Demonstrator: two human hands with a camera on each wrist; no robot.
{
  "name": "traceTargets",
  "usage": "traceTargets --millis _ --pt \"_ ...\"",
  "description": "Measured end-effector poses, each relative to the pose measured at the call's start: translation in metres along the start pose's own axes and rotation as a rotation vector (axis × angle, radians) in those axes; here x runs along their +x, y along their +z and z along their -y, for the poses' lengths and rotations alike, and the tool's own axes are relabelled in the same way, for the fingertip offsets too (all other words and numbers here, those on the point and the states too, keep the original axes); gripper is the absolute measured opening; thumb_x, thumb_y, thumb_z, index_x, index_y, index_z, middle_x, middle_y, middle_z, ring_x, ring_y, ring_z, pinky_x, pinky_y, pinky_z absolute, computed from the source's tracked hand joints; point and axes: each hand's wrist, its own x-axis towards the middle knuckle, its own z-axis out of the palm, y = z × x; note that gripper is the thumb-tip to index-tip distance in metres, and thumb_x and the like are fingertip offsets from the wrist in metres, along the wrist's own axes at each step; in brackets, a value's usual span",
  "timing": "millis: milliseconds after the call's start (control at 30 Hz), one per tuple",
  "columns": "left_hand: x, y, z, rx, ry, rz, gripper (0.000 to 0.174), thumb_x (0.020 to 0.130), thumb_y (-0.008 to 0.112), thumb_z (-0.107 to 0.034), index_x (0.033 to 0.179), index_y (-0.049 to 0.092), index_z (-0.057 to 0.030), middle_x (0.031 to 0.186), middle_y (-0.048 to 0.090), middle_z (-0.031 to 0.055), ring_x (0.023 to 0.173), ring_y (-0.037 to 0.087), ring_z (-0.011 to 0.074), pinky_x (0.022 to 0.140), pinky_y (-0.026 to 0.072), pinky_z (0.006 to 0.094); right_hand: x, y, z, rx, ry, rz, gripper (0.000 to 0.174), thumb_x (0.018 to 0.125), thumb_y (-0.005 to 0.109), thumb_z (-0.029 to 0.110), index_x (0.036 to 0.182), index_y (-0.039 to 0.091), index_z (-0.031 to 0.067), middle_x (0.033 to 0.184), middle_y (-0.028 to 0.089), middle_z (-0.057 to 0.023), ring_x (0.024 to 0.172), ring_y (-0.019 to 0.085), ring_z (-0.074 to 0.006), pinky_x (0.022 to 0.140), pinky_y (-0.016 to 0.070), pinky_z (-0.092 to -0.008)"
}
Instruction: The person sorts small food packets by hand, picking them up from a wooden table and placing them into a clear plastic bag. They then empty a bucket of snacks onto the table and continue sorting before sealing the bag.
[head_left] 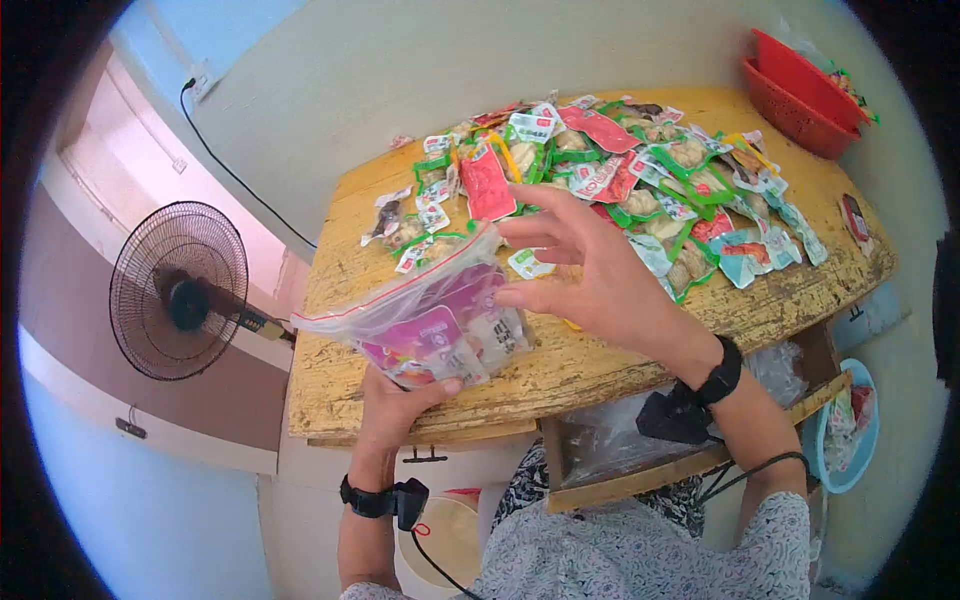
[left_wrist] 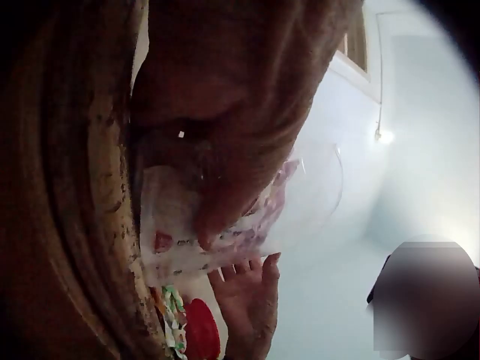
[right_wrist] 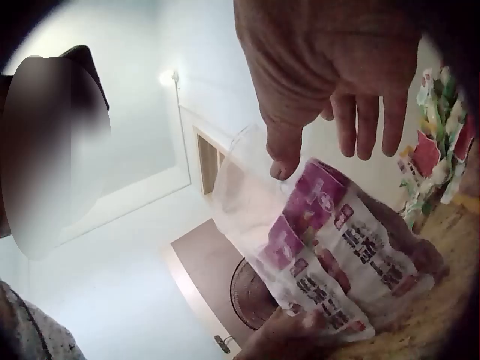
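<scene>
My left hand (head_left: 393, 408) grips a clear zip bag (head_left: 385, 312) low down, its thumb across the front. The bag has a red-lined seal along its top and stands tilted over the table's near left part. Inside it are purple-and-white snack packets (right_wrist: 367, 251), lettered in dark print in the right wrist view. My right hand (head_left: 595, 275) is beside the bag's right side, fingers spread and nothing in them. In the right wrist view its thumb comes right at the bag's mouth. The left wrist view shows my left hand (left_wrist: 232, 97) dark and close, partly covering the bag.
Many green, red and white snack packets (head_left: 590, 165) are heaped across the worn yellow table (head_left: 340, 370). Red baskets (head_left: 800, 110) stand at the back right. An open drawer (head_left: 640, 480) holds clear plastic bags. A fan (head_left: 180, 290) is left, a blue bin (head_left: 832, 465) right.
</scene>
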Motion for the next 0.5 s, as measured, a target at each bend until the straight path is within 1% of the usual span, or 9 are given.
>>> traceTargets --millis 67,133,167,233,267,333,433,500 --pt "-0.001 -0.003 0.000 0.072 0.015 -0.004 0.067 0.070 0.088 -0.004 0.130 0.057 0.0012 0.119 0.069 0.0104 0.110 0.065 0.0196 0.098 0.0523 0.0375 0.009 0.008 0.000 0.067 -0.012 -0.012 0.053 0.087 0.078 0.023 0.131 0.055 0.0020 0.120 0.067 -0.0166 0.111 0.066 -0.0228 0.093 0.0540 -0.0363" --pt "-0.005 -0.006 -0.004 0.160 0.049 -0.019 0.068 0.070 0.088 -0.004 0.130 0.058 0.0013 0.116 0.070 0.0091 0.108 0.065 0.0187 0.098 0.0522 0.0362 0.017 0.007 0.005 0.160 0.082 0.100 0.039 0.089 0.076 0.019 0.120 0.062 0.0008 0.109 0.070 -0.0124 0.103 0.067 -0.0181 0.090 0.0547 -0.0335" --pt "-0.006 -0.007 -0.005 0.100 0.060 -0.033 0.066 0.070 0.089 -0.005 0.128 0.059 0.0012 0.114 0.070 0.0087 0.107 0.065 0.0183 0.097 0.0524 0.0356 0.020 0.008 0.008 0.207 0.128 0.157 0.032 0.090 0.075 0.017 0.114 0.065 0.0002 0.103 0.072 -0.0103 0.099 0.068 -0.0157 0.089 0.0550 -0.0322" --pt "-0.008 -0.007 -0.004 -0.023 0.076 -0.067 0.063 0.069 0.089 -0.007 0.125 0.061 0.0010 0.111 0.071 0.0078 0.104 0.066 0.0175 0.094 0.0529 0.0344 0.023 0.011 0.018 0.115 0.003 0.078 0.021 0.091 0.074 0.014 0.105 0.067 -0.0001 0.094 0.071 -0.0062 0.092 0.067 -0.0124 0.085 0.0551 -0.0300" --pt "-0.008 -0.012 -0.002 0.037 0.059 -0.068 0.061 0.070 0.089 -0.008 0.124 0.063 0.0008 0.110 0.071 0.0076 0.103 0.066 0.0171 0.093 0.0530 0.0339 0.023 0.014 0.021 0.071 -0.056 0.042 0.016 0.091 0.073 0.012 0.100 0.068 -0.0003 0.090 0.071 -0.0042 0.089 0.067 -0.0107 0.084 0.0551 -0.0289" --pt "-0.006 -0.021 0.001 0.154 0.029 -0.071 0.056 0.070 0.089 -0.010 0.120 0.065 0.0004 0.109 0.072 0.0074 0.100 0.067 0.0165 0.091 0.0533 0.0329 0.023 0.020 0.013 0.120 -0.002 0.043 0.014 0.091 0.072 0.012 0.098 0.068 0.0004 0.090 0.070 -0.0029 0.088 0.067 -0.0105 0.083 0.0549 -0.0287" --pt "-0.005 -0.015 -0.012 0.154 -0.008 -0.049 0.052 0.072 0.088 -0.014 0.118 0.067 0.0005 0.107 0.072 0.0071 0.097 0.067 0.0156 0.086 0.0539 0.0317 0.025 0.024 0.014 0.127 0.036 0.005 0.012 0.091 0.072 0.012 0.094 0.068 0.0011 0.090 0.070 -0.0022 0.087 0.066 -0.0093 0.081 0.0542 -0.0275" --pt "-0.005 -0.016 -0.012 0.139 0.021 -0.044 0.053 0.073 0.088 -0.015 0.118 0.066 0.0006 0.107 0.072 0.0071 0.097 0.066 0.0150 0.085 0.0540 0.0316 0.027 0.025 0.020 0.131 0.040 -0.012 0.011 0.091 0.072 0.011 0.092 0.068 0.0013 0.090 0.070 -0.0019 0.086 0.065 -0.0083 0.080 0.0535 -0.0263"
